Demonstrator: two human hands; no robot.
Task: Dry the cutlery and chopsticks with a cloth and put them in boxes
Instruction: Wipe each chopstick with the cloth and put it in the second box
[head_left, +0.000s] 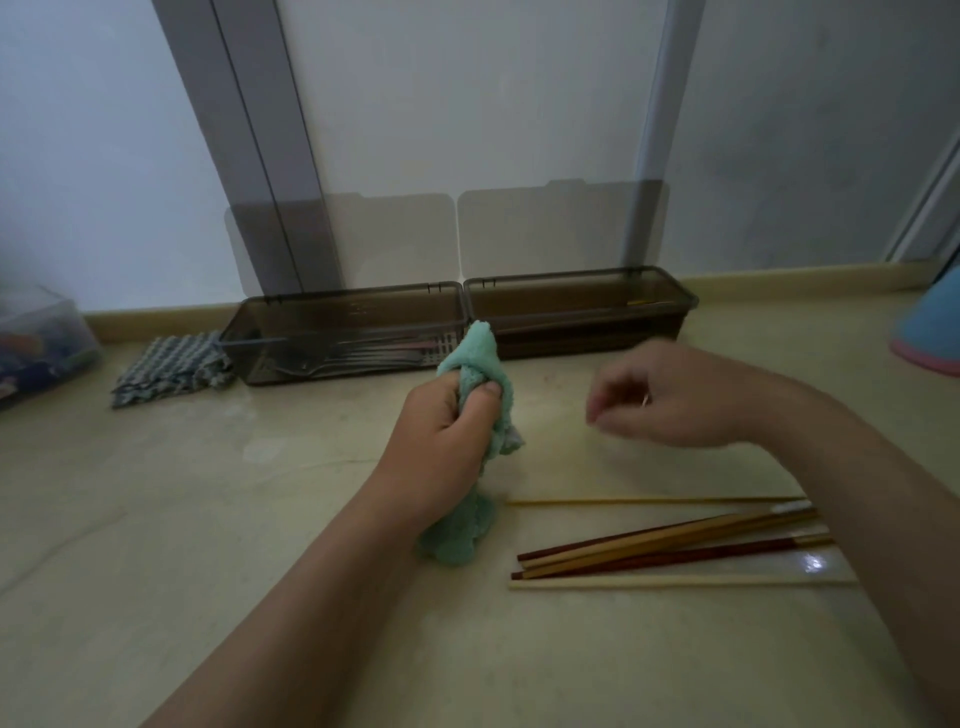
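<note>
- No word, label, brand or number can be read anywhere here.
- Coloured patches inside the clear plastic tub (39, 332) by the floor's left edge are too blurred to tell as print.
- Faint small marks on the left smoky-brown see-through plastic box (249, 345) by the wall are too small to read.

1. Left forearm runs in from the lower left, wrist straight; left hand (447, 431) is fisted round the cloth (475, 348), thumb pressed against it
2. Right forearm enters from the right edge; right hand (660, 397) hangs knuckles-up, fingers loosely curled downward, blurred, holding nothing
3. Hands apart, right slightly higher in view
</note>
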